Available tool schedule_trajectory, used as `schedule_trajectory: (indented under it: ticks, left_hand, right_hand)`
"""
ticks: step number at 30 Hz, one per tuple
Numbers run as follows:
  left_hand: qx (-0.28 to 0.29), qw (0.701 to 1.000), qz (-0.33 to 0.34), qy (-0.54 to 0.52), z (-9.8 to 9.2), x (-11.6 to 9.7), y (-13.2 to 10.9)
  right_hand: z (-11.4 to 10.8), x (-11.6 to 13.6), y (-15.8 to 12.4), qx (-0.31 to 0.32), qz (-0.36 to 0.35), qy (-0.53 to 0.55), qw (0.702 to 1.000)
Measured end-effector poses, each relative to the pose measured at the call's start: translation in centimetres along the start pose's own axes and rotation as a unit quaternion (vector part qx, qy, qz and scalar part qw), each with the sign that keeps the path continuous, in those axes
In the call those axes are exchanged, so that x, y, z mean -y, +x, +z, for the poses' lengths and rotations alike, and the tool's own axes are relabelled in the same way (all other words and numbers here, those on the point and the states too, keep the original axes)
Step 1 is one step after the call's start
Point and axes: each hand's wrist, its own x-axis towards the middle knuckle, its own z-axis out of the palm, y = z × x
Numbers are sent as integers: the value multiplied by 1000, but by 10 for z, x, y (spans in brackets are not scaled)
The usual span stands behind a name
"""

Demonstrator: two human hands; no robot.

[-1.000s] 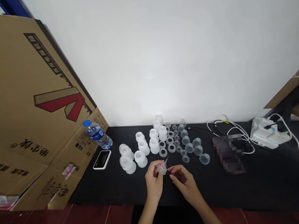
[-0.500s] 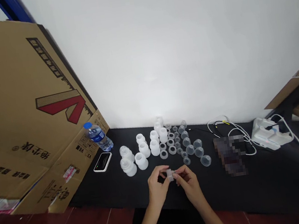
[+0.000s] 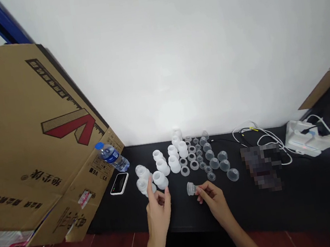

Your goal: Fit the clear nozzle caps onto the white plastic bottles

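Phone [image 3: 120, 183] lies flat; well right of it, right hand [image 3: 215, 199] pinches translucent fitting [image 3: 190, 188] between thumb and fingers. Left hand [image 3: 159, 213], nearer the phone, has thumb and forefinger spread, apparently gripping nothing, beside white pot [image 3: 159, 178]; contact unclear.

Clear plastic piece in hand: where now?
Head view, below centre: the clear piece is pinched in the right hand, to the right of the left hand and nearer the wearer than the flat rings.
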Motion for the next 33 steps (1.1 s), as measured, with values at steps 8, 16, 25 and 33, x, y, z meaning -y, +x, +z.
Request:
schedule_trajectory:
  ticks: [8,16,25,33]
  left_hand:
    - [-3,998,-50,32,21,0,19]
    - [-3,990,65,121,36,18,20]
    - [98,986,88,-100,23,28,10]
    - [61,971,4,-229,21,37,12]
  right_hand:
    - [0,2,1,-15,0,17,1000]
    - [1,5,1,-11,4,31,999]
    - [-1,13,1,-37,12,30,999]
    - [-3,9,1,-62,25,55,996]
